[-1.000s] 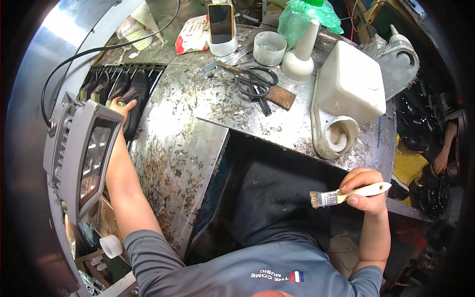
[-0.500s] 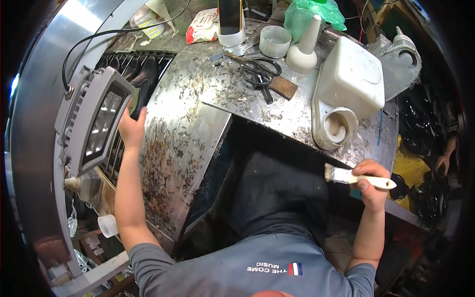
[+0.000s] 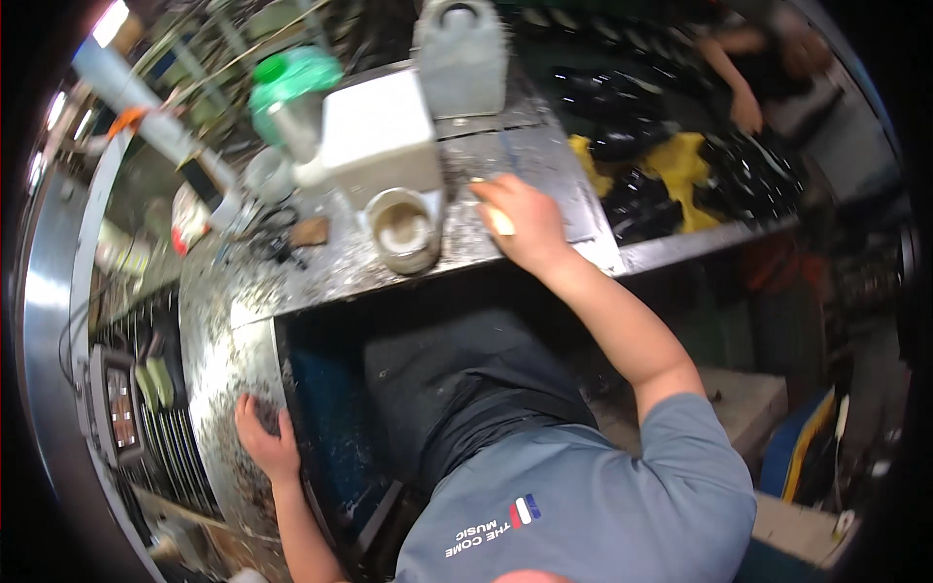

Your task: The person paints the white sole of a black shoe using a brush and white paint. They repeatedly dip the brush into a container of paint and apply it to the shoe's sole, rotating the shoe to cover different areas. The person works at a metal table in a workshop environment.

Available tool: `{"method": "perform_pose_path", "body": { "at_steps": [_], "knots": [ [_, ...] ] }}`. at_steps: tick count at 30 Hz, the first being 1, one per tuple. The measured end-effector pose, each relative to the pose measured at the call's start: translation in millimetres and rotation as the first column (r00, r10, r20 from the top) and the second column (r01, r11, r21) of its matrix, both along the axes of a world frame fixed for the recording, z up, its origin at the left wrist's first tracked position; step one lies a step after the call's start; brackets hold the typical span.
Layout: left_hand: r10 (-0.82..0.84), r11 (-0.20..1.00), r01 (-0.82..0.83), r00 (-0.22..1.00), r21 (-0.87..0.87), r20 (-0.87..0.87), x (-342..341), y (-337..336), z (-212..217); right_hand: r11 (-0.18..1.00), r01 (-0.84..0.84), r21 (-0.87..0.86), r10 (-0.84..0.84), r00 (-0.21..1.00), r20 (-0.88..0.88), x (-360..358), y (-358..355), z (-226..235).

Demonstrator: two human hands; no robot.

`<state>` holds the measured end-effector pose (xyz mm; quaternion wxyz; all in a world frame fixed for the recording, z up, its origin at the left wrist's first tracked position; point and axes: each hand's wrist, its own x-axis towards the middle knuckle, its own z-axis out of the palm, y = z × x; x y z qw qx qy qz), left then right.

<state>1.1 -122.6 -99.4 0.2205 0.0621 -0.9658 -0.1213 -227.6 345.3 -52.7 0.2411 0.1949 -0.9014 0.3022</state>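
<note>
My right hand [image 3: 525,222] is closed over the metal worktop, right of a white glue dispenser [image 3: 377,126]. A pale bit of the brush [image 3: 501,222] shows at its fingers; the rest is hidden by the hand and blur. The dispenser's round cup [image 3: 402,233] has whitish stuff inside and stands left of that hand. My left hand [image 3: 267,442] holds nothing, its fingers apart, above the stained left wing of the worktop [image 3: 216,389]. Beyond it, shoes with greenish insides [image 3: 155,377] sit on a barred rack [image 3: 180,457] beside a lamp [image 3: 119,403].
Scissors [image 3: 272,219] and a brown block [image 3: 309,231] lie left of the dispenser. A green plastic bag [image 3: 301,78] and a grey container [image 3: 462,63] stand behind. At right are glossy black pieces [image 3: 753,180] on yellow material [image 3: 680,165], near another person's hand [image 3: 746,112].
The view has swung to the right. My left hand has come away from the shoe on the rack. My right hand, with the brush, has moved forward over the worktop.
</note>
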Motion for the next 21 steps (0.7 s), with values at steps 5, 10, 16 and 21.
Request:
{"method": "perform_pose_path", "body": {
  "at_steps": [5, 10, 16, 21],
  "knots": [
    [-0.043, 0.989, 0.044, 0.999, -0.141, 0.015, -1.1, -0.4, -2.2, 0.903, 0.18, 0.389, -0.131, 0.98, -0.149, -23.4, -4.4, -41.8],
    [-0.067, 0.985, 0.064, 0.998, -0.16, -0.014, -0.8, 0.8, -4.7, 0.899, 0.199, 0.39, -0.122, 0.969, -0.214, -12.5, 15.8, -61.6],
    [-0.129, 0.969, 0.121, 0.991, -0.215, -0.025, 5.3, 0.1, 3.4, 0.856, 0.485, 0.178, -0.422, 0.855, -0.302, 51.8, 93.9, -50.3],
    [-0.207, 0.933, 0.189, 0.978, -0.306, -0.028, -1.2, 3.4, -0.7, 0.786, 0.616, 0.056, -0.585, 0.769, -0.259, 75.3, 154.3, -86.2]
  ]
}}
